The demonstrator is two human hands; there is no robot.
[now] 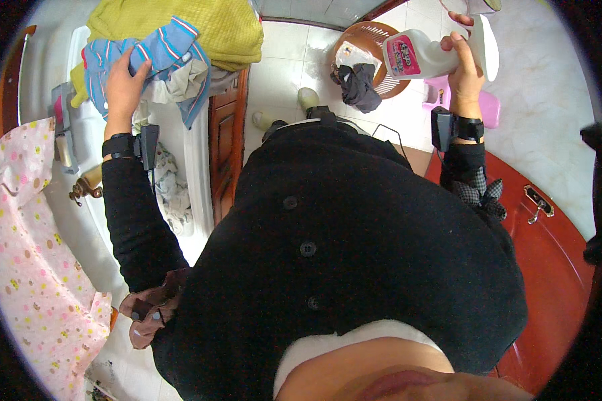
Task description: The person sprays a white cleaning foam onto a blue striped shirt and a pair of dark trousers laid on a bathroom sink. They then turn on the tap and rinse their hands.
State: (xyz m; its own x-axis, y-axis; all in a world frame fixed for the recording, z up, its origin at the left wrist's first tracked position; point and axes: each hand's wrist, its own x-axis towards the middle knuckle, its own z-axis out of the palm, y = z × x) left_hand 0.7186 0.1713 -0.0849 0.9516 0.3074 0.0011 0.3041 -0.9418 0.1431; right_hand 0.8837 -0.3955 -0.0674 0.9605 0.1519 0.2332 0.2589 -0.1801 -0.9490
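My left hand (pixel 125 82) rests on a blue striped garment (pixel 155 52), its thumb and fingers on a fold of the fabric. Pale cloth (pixel 180 82) lies bunched beneath that garment, and a yellow-green quilted cloth (pixel 180 25) is heaped behind it on the white sink. At the upper right, my right hand (pixel 461 55) grips a white spray bottle (pixel 424 55) with a pink label by its neck and trigger. The bottle is tilted on its side, its base towards the left.
Patterned cloth (pixel 170 185) lies in the sink basin, near a brass-coloured faucet (pixel 88 185). A brown plastic basket (pixel 394 87) with dark cloth (pixel 358 85) stands on the tiled floor beside a pink plastic stool (pixel 489 108). A red door (pixel 547 250) is at right; pink dotted fabric (pixel 30 250) hangs at left.
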